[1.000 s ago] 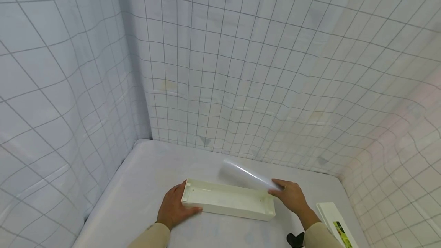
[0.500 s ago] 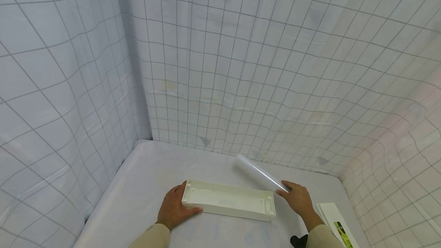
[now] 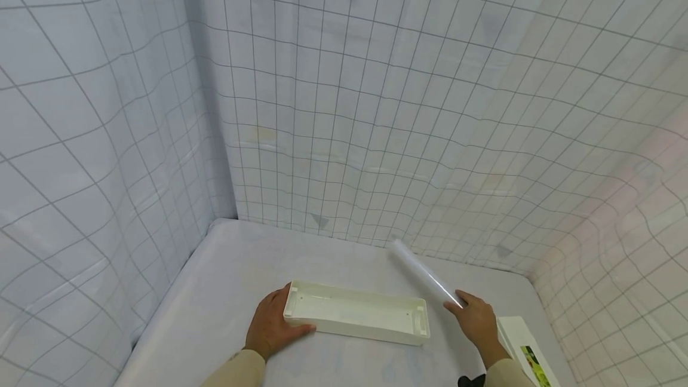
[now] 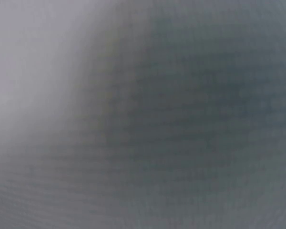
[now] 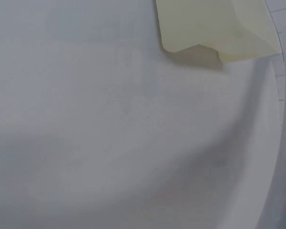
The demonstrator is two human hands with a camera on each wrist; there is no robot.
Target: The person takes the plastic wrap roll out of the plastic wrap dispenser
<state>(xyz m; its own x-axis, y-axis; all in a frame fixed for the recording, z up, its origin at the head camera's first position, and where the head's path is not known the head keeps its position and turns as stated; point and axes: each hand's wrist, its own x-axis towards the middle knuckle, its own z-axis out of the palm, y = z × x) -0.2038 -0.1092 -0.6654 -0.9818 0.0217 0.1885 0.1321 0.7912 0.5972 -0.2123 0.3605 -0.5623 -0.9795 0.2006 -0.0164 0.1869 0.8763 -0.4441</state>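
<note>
A long off-white plastic box [image 3: 365, 331], open at the top, lies on the white-covered table in the head view. My left hand [image 3: 271, 324] grips its left end, thumb along the front wall and fingers behind. To the right of the box, my right hand [image 3: 475, 320] pinches the near end of a roll of clear plastic film [image 3: 427, 273]. The roll slants away toward the back wall, apart from the box. In the right wrist view a corner of the box [image 5: 205, 26] shows at the top. The left wrist view is too blurred to read.
A white lid-like piece [image 3: 524, 345] with a yellow-green label lies at the right, just beyond my right forearm. Part of a black object [image 3: 471, 381] shows beside the right sleeve. Grid-patterned sheets [image 3: 376, 136] hang around the table [image 3: 258, 255].
My right hand has carried the film roll to the right, from behind the box to clear of its right end. My left hand and the box have stayed in place.
</note>
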